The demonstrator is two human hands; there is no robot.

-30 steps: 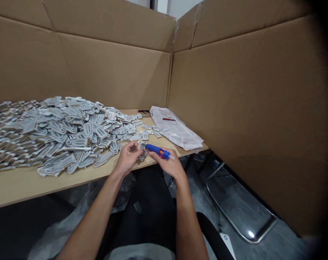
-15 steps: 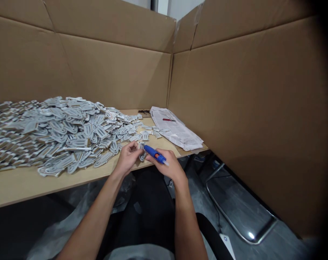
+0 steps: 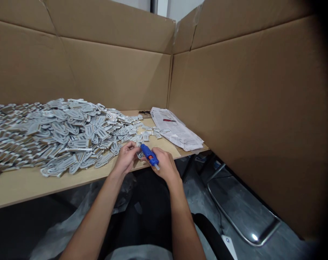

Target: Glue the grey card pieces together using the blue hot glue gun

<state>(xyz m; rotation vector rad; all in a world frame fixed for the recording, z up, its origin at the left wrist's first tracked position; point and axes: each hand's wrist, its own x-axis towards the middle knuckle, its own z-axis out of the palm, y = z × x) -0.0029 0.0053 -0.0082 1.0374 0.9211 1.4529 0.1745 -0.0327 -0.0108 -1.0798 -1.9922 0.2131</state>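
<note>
My right hand is closed around a blue hot glue gun, with a pale glue stick poking out of its rear end. The gun's front end points away from me and to the left, close to a small grey flat piece. That piece is pinched between the thumb and fingers of my left hand, and the gun and right hand partly cover it. Both hands are near the table's front edge. A large heap of similar grey pieces spreads to the left and behind my left hand.
Folded printed paper lies on the wooden table at the right, with a red pen-like object on it. Cardboard walls stand behind and at the right. A metal-framed chair is on the floor to the right.
My right hand and the glue gun have shifted left, and the gun has turned to a steeper angle. My left hand stays almost in place with the grey piece.
</note>
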